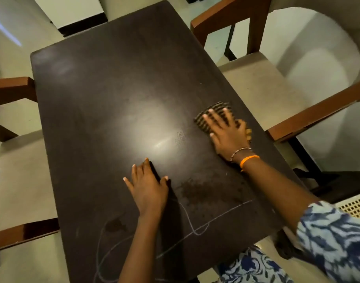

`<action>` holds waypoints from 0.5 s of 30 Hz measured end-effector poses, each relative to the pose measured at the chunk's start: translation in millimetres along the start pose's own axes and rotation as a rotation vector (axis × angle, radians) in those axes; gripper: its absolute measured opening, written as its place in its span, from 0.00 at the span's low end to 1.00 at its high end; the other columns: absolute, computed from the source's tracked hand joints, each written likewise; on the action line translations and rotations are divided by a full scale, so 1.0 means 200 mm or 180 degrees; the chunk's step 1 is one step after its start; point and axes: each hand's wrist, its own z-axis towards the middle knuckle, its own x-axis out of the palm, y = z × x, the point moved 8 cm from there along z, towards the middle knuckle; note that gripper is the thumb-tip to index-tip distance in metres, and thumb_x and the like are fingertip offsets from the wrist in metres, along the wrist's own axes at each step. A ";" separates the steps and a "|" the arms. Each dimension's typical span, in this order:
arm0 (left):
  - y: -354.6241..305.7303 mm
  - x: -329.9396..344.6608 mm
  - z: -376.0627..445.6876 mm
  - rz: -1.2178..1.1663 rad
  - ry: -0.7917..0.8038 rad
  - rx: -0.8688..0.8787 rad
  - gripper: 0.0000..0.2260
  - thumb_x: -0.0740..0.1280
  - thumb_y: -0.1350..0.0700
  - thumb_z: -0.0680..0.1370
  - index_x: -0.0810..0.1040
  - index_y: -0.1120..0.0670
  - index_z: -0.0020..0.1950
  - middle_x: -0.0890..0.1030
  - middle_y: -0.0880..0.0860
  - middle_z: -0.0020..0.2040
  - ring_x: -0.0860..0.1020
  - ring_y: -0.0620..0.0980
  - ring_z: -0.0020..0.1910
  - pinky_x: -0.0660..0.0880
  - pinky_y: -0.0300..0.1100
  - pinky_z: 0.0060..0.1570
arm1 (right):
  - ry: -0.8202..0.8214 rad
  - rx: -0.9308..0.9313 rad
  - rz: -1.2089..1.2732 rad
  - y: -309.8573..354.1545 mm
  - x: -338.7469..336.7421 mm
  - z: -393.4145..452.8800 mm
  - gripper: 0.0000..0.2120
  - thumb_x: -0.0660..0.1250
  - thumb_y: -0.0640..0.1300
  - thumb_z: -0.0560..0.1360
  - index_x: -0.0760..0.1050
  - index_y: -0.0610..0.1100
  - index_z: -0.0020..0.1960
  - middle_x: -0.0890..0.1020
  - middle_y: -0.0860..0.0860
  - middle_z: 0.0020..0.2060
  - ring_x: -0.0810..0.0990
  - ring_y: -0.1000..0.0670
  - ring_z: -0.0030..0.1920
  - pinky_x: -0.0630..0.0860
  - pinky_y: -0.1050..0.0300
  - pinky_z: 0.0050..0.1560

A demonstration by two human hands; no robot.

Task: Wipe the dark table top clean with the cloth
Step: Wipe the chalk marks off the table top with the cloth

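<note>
Head view: my right hand (pixel 226 129) flat, fingers straight, pressing cloth (pixel 213 114); chalk marks (pixel 197 229) on worktop (pixel 113 82) lie nearer me, beside flat left hand (pixel 147 188).

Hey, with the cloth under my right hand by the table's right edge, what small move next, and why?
Probably sweep the right hand, flat on the striped cloth, back toward you over the dark smudge and the pale scribble lines; those marks remain on the table top, while the left hand rests flat, steadying.
</note>
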 end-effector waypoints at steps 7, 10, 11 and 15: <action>-0.04 0.01 -0.03 -0.0050 -0.0055 -0.0184 0.35 0.68 0.51 0.75 0.52 0.55 0.77 0.58 0.54 0.76 0.47 0.53 0.77 0.40 0.58 0.72 | -0.0204 0.1176 0.0375 -0.13 -0.01 0.00 0.28 0.57 0.48 0.77 0.54 0.54 0.75 0.56 0.50 0.76 0.50 0.39 0.75 0.55 0.33 0.64; -0.02 -0.01 -0.03 -0.0044 -0.0163 -0.0297 0.34 0.66 0.56 0.76 0.51 0.56 0.77 0.58 0.54 0.76 0.47 0.53 0.77 0.40 0.57 0.72 | -0.0020 0.0349 0.0360 0.33 0.05 -0.02 0.30 0.56 0.49 0.76 0.50 0.55 0.76 0.53 0.51 0.77 0.48 0.39 0.76 0.54 0.34 0.64; -0.02 -0.01 -0.02 -0.0057 -0.0196 -0.0329 0.33 0.65 0.59 0.76 0.51 0.57 0.77 0.58 0.54 0.76 0.47 0.53 0.77 0.40 0.57 0.72 | 0.0117 -0.0133 0.0439 0.52 0.09 -0.03 0.30 0.56 0.49 0.76 0.50 0.56 0.76 0.52 0.51 0.77 0.46 0.39 0.76 0.53 0.34 0.64; -0.06 -0.03 -0.02 -0.0123 -0.0339 -0.0405 0.31 0.60 0.65 0.75 0.52 0.58 0.76 0.58 0.55 0.76 0.47 0.54 0.77 0.39 0.57 0.72 | 0.0550 -0.1635 0.0597 0.88 0.13 -0.05 0.28 0.55 0.49 0.77 0.52 0.57 0.75 0.52 0.54 0.77 0.46 0.42 0.76 0.54 0.36 0.65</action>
